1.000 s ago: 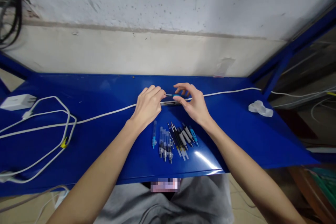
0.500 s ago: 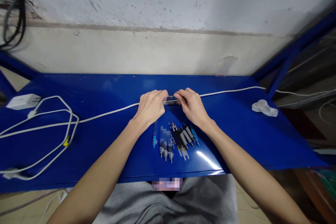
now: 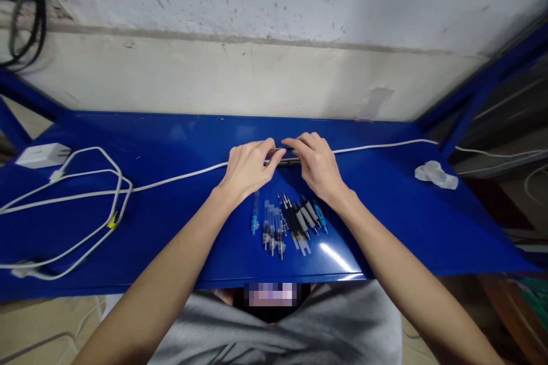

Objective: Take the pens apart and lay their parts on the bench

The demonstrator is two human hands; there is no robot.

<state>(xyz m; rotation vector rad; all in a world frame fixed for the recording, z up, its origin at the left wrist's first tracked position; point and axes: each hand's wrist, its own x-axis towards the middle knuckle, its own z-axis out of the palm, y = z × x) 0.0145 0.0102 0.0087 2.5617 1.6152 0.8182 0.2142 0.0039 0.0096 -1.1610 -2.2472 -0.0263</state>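
My left hand (image 3: 250, 166) is closed, thumb and forefinger pinching a thin dark pen part that is mostly hidden. Close by on the right, my right hand (image 3: 317, 164) has its forefinger stretched out, apart from the left fingertips; its thumb is hard to see. Below the fingers, slim pen pieces (image 3: 289, 161) lie across the blue table, partly covered by both hands. Nearer to me are several clear pen barrels (image 3: 273, 228), one with a blue tip (image 3: 255, 218), dark ink refills (image 3: 295, 222), grey-gripped pen parts (image 3: 309, 214) and a light-blue one (image 3: 320, 217).
A white cable (image 3: 184, 175) runs across the blue table (image 3: 171, 245) behind the hands and loops at the left beside a white charger (image 3: 43, 155). Crumpled white plastic (image 3: 435, 174) lies at the right. A wall (image 3: 257, 80) rises along the back edge.
My right forefinger has lifted and straightened away from the pen pieces. My left thumb has swung right across them. The view has shifted slightly; the laid-out pen parts stay put.
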